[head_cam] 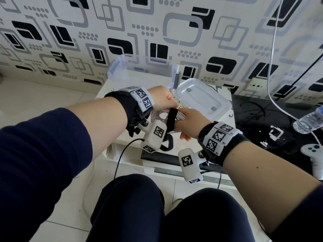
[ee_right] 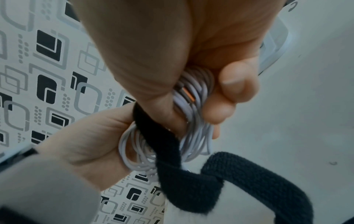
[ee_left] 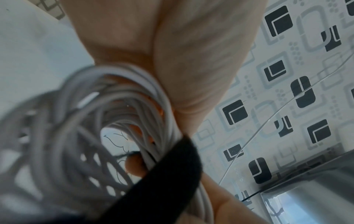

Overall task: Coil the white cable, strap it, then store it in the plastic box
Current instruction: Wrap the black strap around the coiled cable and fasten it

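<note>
Both hands hold the coiled cable above the table, w/ the box open behind. Right hand fingers curl round the loops so they don't spring; left hand seems to pinch the strap for wrapping.

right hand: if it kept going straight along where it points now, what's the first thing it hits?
Probably the box lid. The right hand, gripping the white cable, points up and away toward the lid lying flat just beyond it. Depth is unclear; the left hand sits off to the side.
</note>
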